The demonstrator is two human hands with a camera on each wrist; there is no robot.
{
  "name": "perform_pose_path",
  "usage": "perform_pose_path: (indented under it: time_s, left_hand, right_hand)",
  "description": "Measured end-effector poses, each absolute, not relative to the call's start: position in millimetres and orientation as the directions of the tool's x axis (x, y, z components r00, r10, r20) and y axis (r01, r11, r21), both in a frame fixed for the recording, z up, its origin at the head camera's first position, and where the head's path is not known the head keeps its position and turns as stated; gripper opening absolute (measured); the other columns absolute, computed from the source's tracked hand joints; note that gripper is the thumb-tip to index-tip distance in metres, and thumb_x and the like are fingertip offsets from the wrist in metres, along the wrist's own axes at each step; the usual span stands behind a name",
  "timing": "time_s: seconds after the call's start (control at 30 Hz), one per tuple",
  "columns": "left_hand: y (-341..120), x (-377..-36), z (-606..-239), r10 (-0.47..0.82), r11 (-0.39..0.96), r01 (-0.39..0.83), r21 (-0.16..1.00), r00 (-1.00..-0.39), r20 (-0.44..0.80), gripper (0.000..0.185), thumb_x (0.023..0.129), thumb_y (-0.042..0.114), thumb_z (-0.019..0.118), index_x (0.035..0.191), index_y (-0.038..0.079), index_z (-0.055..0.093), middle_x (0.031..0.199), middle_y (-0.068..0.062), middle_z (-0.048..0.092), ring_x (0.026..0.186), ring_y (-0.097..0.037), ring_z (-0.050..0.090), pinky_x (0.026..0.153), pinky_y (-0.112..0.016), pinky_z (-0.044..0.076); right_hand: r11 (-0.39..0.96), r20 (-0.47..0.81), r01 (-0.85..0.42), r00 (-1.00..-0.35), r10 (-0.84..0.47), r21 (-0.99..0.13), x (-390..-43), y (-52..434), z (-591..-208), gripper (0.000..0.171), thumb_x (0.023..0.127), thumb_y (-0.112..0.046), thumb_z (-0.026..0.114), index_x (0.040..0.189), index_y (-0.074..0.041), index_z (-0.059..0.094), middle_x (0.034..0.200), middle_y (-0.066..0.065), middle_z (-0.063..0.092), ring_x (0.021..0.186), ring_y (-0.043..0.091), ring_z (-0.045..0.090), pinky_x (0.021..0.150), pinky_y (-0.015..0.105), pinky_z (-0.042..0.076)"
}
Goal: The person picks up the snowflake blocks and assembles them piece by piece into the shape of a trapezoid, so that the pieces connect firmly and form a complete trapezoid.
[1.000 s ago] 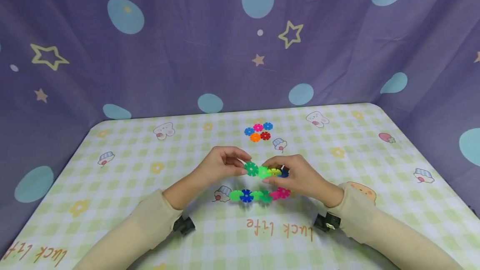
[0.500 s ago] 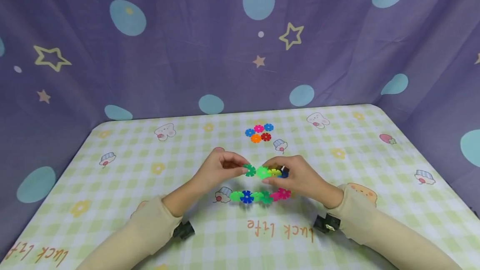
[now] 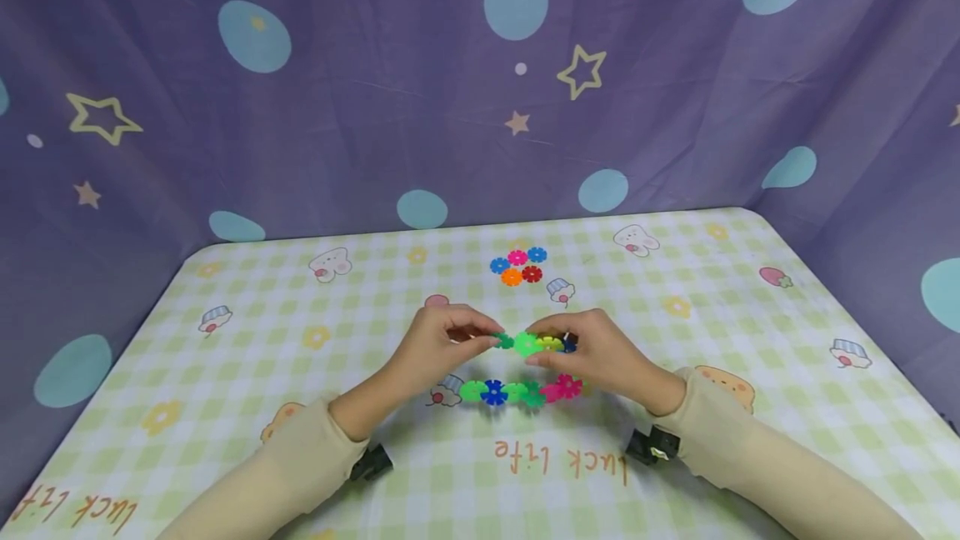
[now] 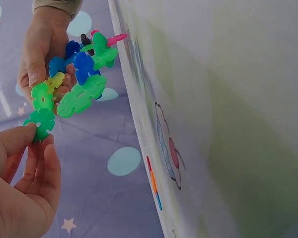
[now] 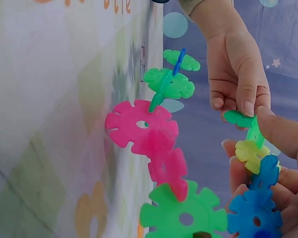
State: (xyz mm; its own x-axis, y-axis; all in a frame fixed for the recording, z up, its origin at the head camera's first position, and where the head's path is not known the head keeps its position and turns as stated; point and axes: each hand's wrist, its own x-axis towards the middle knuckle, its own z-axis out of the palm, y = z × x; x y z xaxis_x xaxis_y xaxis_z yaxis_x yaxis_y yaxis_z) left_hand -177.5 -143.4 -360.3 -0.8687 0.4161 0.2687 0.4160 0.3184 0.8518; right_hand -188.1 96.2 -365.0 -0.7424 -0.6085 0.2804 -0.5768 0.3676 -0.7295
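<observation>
On the near edge of the checked tablecloth (image 3: pixel 675 340) we read "luck life" in orange script, printed twice and upside down to us: once just below the hands, once at the near left corner. No other writing is legible.

Just above the cloth's middle we see both hands raised. Our left hand (image 3: pixel 435 340) pinches a dark green snowflake disc (image 3: pixel 504 342) between thumb and fingertips, the fingers curled close on it. Our right hand (image 3: pixel 600 352) clamps its fingers on a short snowflake chain (image 3: pixel 543 344) of light green, yellow and blue discs. The chain's long axis runs left to right, its light green end pointing at the left hand, and the dark green disc touches that end.

Below the hands a longer row of joined discs (image 3: pixel 519 392), green, blue and pink, lies on the cloth, also running left to right. Farther back sits a small cluster of five discs (image 3: pixel 517 265) in blue, pink, orange and red.
</observation>
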Motion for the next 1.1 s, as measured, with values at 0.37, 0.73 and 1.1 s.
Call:
perform_pose_path:
  time_s: [0.37,0.73,1.1]
  left_hand:
    - [-136,-178,-362,0.401,0.295,0.349,0.89,-0.89,0.216,0.012,0.084,0.009,0.071,0.095,0.005,0.074,0.09,-0.008,0.072,0.079,-0.022,0.069,0.07,-0.026,0.056]
    - [-132,-178,-364,0.414,0.246,0.362,0.899,-0.878,0.24,0.009,0.082,0.009,0.073,0.089,0.004,0.075,0.083,-0.007,0.072,0.076,-0.032,0.068,0.067,-0.028,0.056]
    - [-128,-183,-363,0.407,0.252,0.298,0.92,-0.896,0.179,0.01,0.082,0.009,0.073,0.09,0.003,0.075,0.083,-0.008,0.072,0.077,-0.036,0.067,0.066,-0.029,0.056]
  right_hand:
    - [0.366,0.268,-0.562,-0.748,-0.607,-0.742,-189,96,-367,0.025,0.081,-0.023,0.075,0.102,-0.009,0.072,0.091,-0.001,0.072,0.069,0.005,0.058,0.064,0.023,0.051]
    - [0.319,0.277,-0.544,-0.749,-0.602,-0.776,-191,99,-370,0.021,0.082,-0.019,0.074,0.099,-0.006,0.073,0.089,0.002,0.072,0.064,0.006,0.055,0.06,0.022,0.05]
    - [0.322,0.251,-0.538,-0.739,-0.625,-0.779,-197,101,-369,0.019,0.082,-0.02,0.074,0.098,-0.009,0.073,0.085,-0.003,0.071,0.061,0.006,0.051,0.057,0.022,0.047]
